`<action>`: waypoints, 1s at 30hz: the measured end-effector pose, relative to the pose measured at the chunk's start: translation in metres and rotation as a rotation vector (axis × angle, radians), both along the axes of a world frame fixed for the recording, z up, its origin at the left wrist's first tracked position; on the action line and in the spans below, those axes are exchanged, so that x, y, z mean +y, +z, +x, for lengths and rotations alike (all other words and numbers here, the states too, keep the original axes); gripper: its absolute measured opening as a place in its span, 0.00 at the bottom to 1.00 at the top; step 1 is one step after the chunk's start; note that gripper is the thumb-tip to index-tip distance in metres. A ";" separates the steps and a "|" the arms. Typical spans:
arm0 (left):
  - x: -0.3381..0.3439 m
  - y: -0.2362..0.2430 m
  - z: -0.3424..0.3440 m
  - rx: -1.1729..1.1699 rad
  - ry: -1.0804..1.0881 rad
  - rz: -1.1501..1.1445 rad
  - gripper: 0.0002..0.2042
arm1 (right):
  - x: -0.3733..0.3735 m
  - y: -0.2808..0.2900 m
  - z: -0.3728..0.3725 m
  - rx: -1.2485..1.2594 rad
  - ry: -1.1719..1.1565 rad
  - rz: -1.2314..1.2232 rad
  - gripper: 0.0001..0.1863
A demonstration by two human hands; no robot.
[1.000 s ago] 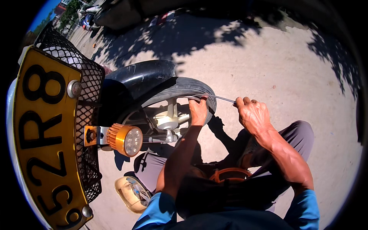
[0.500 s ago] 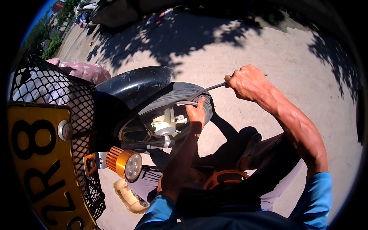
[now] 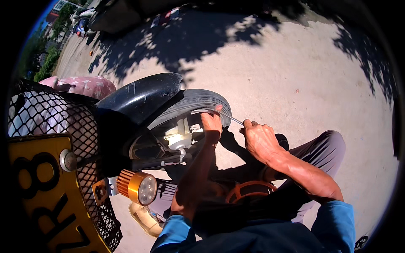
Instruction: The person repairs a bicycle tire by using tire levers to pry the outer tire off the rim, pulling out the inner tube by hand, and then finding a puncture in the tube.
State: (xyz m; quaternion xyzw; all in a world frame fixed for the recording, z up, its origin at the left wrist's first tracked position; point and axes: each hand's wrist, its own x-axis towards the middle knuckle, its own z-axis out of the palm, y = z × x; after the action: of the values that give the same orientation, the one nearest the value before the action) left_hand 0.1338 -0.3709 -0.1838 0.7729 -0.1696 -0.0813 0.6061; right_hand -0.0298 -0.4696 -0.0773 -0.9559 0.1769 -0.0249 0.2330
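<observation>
A black tyre (image 3: 181,100) sits on a wheel with a pale hub (image 3: 179,138), beneath a glossy black fender (image 3: 147,93). My left hand (image 3: 211,123) grips the tyre at the rim edge. Its thumb points up against the sidewall, and the other fingers are mostly hidden. In my right hand (image 3: 262,142), closed around its outer end, is a thin metal tyre lever (image 3: 231,118). The lever's far end reaches the gap between tyre and rim, just above my left hand. It slopes down to the right toward my right fist.
At the left are a black mesh basket (image 3: 55,105), a yellow plate (image 3: 38,202) and an orange-ringed lamp (image 3: 143,189). An orange ring-shaped frame (image 3: 249,188) lies between my legs. A tan shoe (image 3: 145,219) rests below the lamp. Tree shadow (image 3: 181,42) falls on the concrete ground.
My right hand has swung down and toward me, bringing the lever from an upward slant to a downward one. My left hand stays at the tyre's edge. The view has shifted slightly.
</observation>
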 end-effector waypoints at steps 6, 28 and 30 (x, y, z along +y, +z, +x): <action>0.056 0.066 0.009 0.426 -0.328 -0.284 0.23 | -0.034 0.038 0.006 0.385 -0.387 1.842 0.14; 0.065 0.090 0.021 0.548 -0.548 -0.156 0.21 | 0.092 -0.161 0.054 -0.140 -0.069 0.755 0.12; 0.085 0.067 0.041 0.552 -0.573 -0.095 0.22 | 0.065 -0.163 0.055 -0.297 -0.108 0.492 0.07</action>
State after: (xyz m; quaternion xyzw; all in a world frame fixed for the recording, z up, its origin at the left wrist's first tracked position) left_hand 0.1752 -0.2858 -0.1171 0.6145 -0.2125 -0.4437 0.6167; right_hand 0.0252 -0.4047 -0.2407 -0.8459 0.1924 -0.1332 0.4793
